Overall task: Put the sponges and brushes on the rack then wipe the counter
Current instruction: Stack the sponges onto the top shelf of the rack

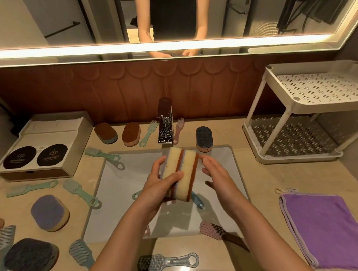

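Observation:
Over the sink, my left hand [159,183] grips two yellow sponges [181,173] with brown scouring sides, stacked side by side on edge. My right hand [215,173] rests against their right side with fingers spread. The white two-tier rack [310,110] stands at the back right, both shelves bare. Several sponges lie on the counter: two brown ones [119,132] at the back, a black one [204,138] right of the tap, a purple one [49,212] and a dark one [30,256] at the left. Several green brushes [81,192] lie scattered at the left.
A purple cloth [330,226] lies folded at the front right. The chrome tap [164,123] stands behind the sink [114,181]. A white box [46,143] sits at the back left. A pink brush [213,230] and a clear brush [167,261] lie near the front edge.

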A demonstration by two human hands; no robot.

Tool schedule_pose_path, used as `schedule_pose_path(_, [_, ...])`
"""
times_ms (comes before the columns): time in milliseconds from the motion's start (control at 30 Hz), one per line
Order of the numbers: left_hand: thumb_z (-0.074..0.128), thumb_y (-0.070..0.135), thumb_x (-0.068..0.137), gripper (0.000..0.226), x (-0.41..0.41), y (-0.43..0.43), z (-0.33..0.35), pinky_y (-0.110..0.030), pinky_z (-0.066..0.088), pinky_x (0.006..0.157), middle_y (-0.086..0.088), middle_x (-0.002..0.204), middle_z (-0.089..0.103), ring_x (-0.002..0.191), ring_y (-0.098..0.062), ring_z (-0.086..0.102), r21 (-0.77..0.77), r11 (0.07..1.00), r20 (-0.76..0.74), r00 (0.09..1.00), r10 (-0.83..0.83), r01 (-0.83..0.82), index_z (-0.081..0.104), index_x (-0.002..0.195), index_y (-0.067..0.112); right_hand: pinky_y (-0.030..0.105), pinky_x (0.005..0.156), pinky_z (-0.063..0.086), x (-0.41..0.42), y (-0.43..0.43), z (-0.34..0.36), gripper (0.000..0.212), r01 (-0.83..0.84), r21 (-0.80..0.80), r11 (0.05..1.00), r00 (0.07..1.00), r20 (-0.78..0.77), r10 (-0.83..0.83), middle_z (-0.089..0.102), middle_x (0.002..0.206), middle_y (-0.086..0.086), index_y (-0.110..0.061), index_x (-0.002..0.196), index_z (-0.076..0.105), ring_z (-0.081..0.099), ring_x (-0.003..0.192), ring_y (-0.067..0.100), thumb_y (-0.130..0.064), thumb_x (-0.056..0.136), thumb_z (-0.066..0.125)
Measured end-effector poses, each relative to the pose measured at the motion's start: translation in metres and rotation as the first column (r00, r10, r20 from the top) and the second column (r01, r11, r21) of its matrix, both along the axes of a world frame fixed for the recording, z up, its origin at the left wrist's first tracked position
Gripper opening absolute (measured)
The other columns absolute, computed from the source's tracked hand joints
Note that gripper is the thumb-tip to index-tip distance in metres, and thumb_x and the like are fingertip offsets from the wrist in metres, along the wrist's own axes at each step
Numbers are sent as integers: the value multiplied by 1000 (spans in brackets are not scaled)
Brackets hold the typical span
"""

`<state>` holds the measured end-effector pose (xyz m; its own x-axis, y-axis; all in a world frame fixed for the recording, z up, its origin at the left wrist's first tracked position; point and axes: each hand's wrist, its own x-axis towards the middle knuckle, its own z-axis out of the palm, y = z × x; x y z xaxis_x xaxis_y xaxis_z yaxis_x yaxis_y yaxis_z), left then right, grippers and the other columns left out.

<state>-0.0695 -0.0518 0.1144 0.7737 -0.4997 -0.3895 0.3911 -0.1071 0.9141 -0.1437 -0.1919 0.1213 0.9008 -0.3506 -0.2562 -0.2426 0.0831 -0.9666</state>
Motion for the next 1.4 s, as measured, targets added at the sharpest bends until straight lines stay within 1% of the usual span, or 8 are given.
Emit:
schedule_pose_path(133, [65, 17, 85, 53, 12, 8, 22, -38, 56, 76, 1, 112, 54, 94, -22, 61, 168, 938, 120, 938, -326, 305, 39, 126, 40, 27, 81, 51, 11, -13, 11, 48, -71, -93, 993, 997, 6, 72, 42, 140, -2, -36, 140, 32, 53, 114, 13, -42, 94, 46])
schedule_pose_path(267, [65, 11, 84, 57, 25, 4, 42, -25, 56, 68, -2, 108, 57, 87, -16, 63, 252, 838, 166, 831, -531, 485, 38, 126, 38, 9, 59, 48, 17, -11, 23, 61, -238, -134, 962, 971, -3, 240, 45, 128, -6, -41, 143, 25, 57, 93, 0, -46, 88, 52])
schedule_pose_path(400, [65, 11, 84, 56, 33, 4, 49, -24, 55, 68, -5, 106, 54, 85, -17, 61, 308, 790, 166, 787, -594, 531, 38, 126, 36, 18, 57, 51, 15, -9, 24, 49, -261, -98, 960, 965, -7, 261, 56, 109, -7, -41, 134, 39, 64, 80, 6, -42, 88, 55])
schedule_pose_path(567, [71, 17, 78, 57, 30, 7, 32, -35, 56, 79, -6, 121, 48, 100, -24, 60, 186, 926, 124, 927, -354, 329, 42, 126, 29, 26, 51, 52, 16, -6, 18, 18, -98, -96, 990, 993, 51, 104, 58, 88, 0, -22, 103, 53, 63, 72, 14, -34, 91, 56])
schedule_pose_path(700, [64, 50, 69, 59, 13, 5, 12, -51, 53, 87, -11, 123, 55, 107, -32, 60, -8, 998, -91, 994, -61, 61, 45, 123, 36, 24, 50, 51, 18, -6, 15, 12, 29, -43, 999, 998, 64, -26, 60, 91, 4, -24, 98, 52, 64, 75, 17, -34, 92, 54])
schedule_pose_path(867, [58, 62, 66, 57, 0, -14, 15, -37, 55, 61, -8, 115, 55, 102, -32, 59, -83, 986, -138, 981, 135, -148, 45, 117, 41, 22, 47, 50, 21, 9, 13, 18, 32, 57, 998, 999, 33, -34, 60, 92, 3, -20, 102, 52, 63, 75, 16, -33, 91, 55])
schedule_pose_path(1133, [64, 46, 81, 35, -4, -29, 14, -38, 56, 67, -11, 105, 63, 93, -30, 65, -30, 945, -109, 941, 320, -325, 54, 107, 24, 25, 49, 51, 28, 8, 16, 35, 102, 28, 994, 994, -43, -101, 64, 98, 9, -17, 103, 56, 65, 81, 21, -47, 85, 58])
schedule_pose_path(1400, [56, 27, 89, 7, -2, -36, 14, -40, 55, 62, -14, 94, 60, 86, -33, 63, 66, 951, 38, 953, 301, -303, 55, 87, 20, 30, 48, 52, 31, 4, 5, 14, 155, -107, 982, 987, -34, -159, 59, 82, 6, -20, 82, 53, 62, 72, 23, -31, 91, 54])
